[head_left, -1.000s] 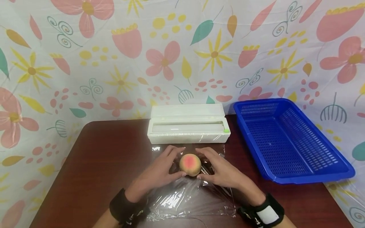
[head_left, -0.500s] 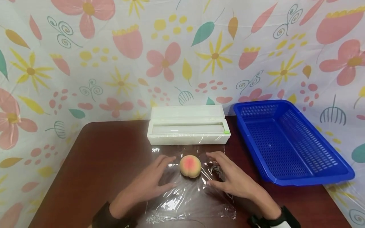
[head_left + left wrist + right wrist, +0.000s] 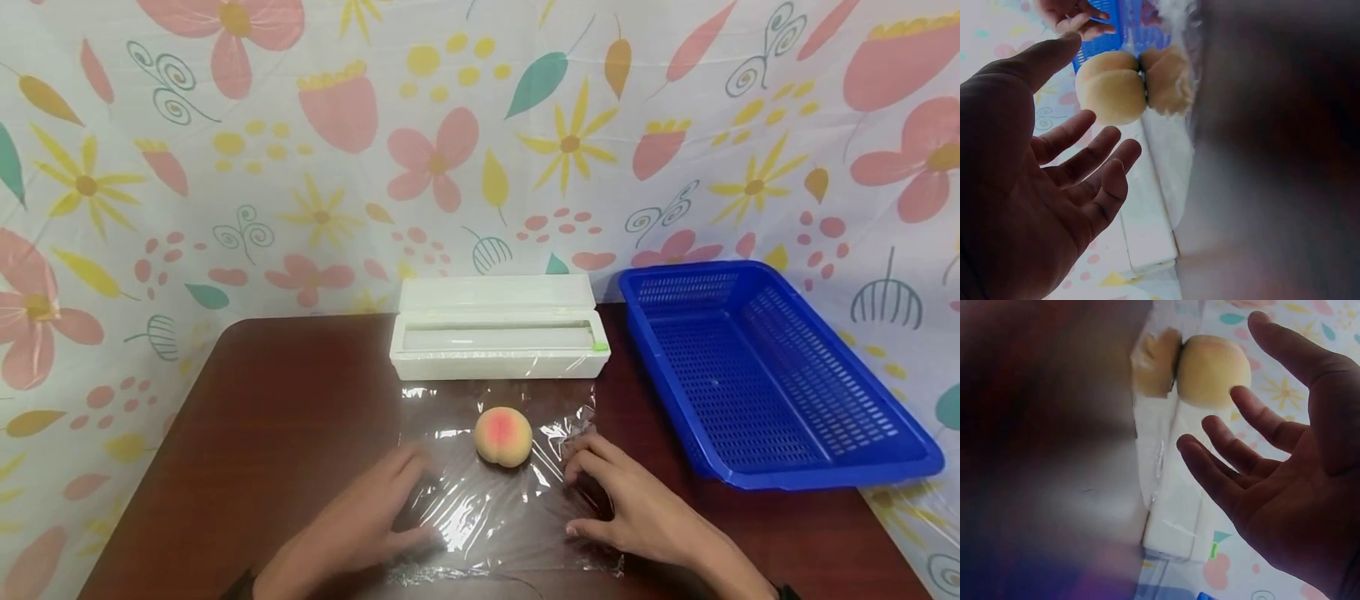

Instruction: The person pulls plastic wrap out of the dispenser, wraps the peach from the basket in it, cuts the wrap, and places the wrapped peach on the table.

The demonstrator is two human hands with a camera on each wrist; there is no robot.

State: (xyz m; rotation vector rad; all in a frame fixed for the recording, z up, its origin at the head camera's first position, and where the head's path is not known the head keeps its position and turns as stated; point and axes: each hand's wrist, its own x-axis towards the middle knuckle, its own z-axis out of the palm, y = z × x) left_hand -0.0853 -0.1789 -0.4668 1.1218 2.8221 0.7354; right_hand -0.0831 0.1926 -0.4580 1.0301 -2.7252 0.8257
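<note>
A peach (image 3: pixel 503 437), yellow with a red blush, sits on a sheet of clear plastic wrap (image 3: pixel 480 525) spread over the table. To its left is my left hand (image 3: pixel 367 512), blurred, with fingers apart and nothing held. On the other side my right hand (image 3: pixel 637 504) has loosely bent fingers near the wrap's right edge; whether they touch the film cannot be told. In the left wrist view the peach (image 3: pixel 1112 87) shows beyond the spread fingers (image 3: pixel 1079 150). The right wrist view also has the peach (image 3: pixel 1213 370) standing apart from the fingertips (image 3: pixel 1241 397).
Behind the peach stands a white wrap dispenser box (image 3: pixel 501 365) with its lid raised and a roll inside; film runs from its front. A blue plastic basket (image 3: pixel 675 392) is at the right of the brown table (image 3: pixel 247 433). A flower-patterned cloth (image 3: pixel 450 150) hangs behind.
Both hands have drawn away from the peach, outward and toward the near edge. The peach stays in place on the wrap.
</note>
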